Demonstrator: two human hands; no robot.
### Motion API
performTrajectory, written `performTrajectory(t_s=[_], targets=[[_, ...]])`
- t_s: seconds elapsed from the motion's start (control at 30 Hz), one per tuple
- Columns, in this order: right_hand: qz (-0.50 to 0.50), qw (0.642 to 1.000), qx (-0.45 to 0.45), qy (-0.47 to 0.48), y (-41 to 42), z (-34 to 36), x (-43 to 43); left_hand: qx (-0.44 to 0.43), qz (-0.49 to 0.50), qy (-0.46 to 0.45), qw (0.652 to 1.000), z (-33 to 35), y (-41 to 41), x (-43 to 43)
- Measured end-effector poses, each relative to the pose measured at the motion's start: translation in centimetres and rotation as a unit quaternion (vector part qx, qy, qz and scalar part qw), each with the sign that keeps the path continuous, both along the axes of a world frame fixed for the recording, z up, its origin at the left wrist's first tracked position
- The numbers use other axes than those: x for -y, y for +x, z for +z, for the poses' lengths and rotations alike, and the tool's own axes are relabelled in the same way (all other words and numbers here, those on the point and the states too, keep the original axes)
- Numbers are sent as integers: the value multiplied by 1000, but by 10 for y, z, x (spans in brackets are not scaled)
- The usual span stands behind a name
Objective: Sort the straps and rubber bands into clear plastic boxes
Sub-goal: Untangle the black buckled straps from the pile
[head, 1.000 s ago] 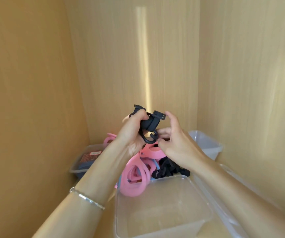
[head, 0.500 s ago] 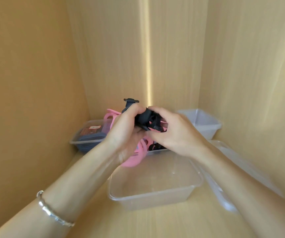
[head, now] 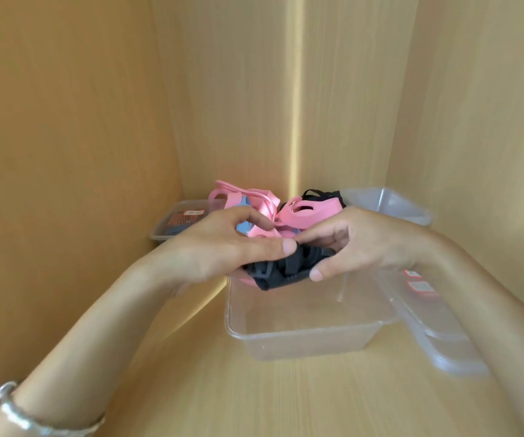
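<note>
Light wood floor [head: 286, 402] and walls [head: 65, 121], left hand [head: 223, 247] and right hand [head: 368, 244] pinching black strap [head: 282, 272] over clear box [head: 301, 340].

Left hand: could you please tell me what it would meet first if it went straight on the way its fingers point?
Most likely the right hand: the left hand points across the black strap they both hold, fingertips nearly touching, though depth is unclear.
</note>
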State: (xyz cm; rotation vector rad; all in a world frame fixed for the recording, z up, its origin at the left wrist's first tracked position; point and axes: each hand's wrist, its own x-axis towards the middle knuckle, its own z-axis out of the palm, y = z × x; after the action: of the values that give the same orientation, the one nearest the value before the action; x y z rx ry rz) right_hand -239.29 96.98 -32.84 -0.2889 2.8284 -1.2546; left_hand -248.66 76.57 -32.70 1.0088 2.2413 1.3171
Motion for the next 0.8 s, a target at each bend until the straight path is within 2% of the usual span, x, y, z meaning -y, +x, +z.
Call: performTrajectory(t_s=[0.1,0.27,0.37,0.47,0.6,0.8], targets=[[-12,998,41,48,-7,-9,-2,-37,-32,-94,994,-4,3,0],[-37,987,59,147,-18,-20,4,-139,-17,-196,971,-14,9,-10],[-32,978,65,198,-18,-20,9,-189,-10,-216,958,-20,12,-15],[-14,976,77,202,-14,-15,11,-216,-2,-220,951,-24,11,-17],[-63,973,39,218,-12,-13,7,-260,-12,-223,940,-26,13,-22],[-76,976,65,194,-14,-17,7,-236,-28,-263,935,-27,9,-22]])
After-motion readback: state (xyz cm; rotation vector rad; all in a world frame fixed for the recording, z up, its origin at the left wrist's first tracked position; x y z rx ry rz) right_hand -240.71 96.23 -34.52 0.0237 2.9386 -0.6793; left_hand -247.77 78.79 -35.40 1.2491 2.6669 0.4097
